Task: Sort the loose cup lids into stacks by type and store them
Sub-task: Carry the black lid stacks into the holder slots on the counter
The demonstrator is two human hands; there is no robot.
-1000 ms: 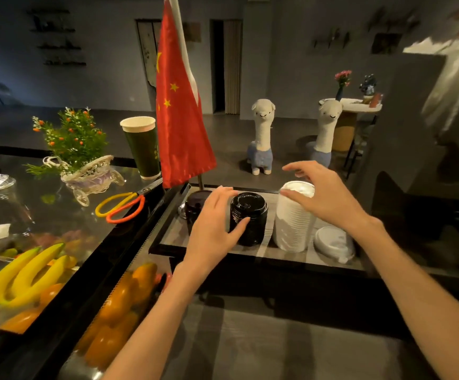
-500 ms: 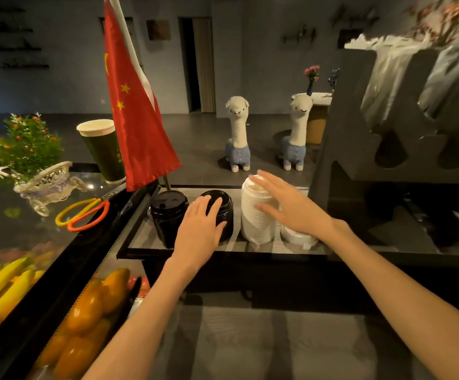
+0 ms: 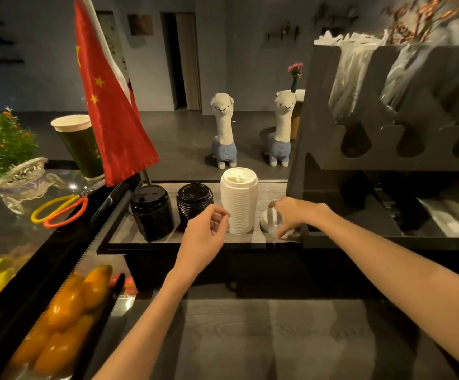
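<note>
On the worktop shelf (image 3: 272,187), two black lid stacks (image 3: 151,212) (image 3: 194,201) and a tall white lid stack (image 3: 238,200) are lined up. A short pile of white lids (image 3: 268,222), partly hidden, is gripped by the right hand (image 3: 291,215). The left hand (image 3: 203,237) is held loosely curled beside the white stack; contact cannot be made out, and nothing is seen in its grip.

Both grips (image 3: 207,234) (image 3: 291,212) loosely curled, forward.
</note>
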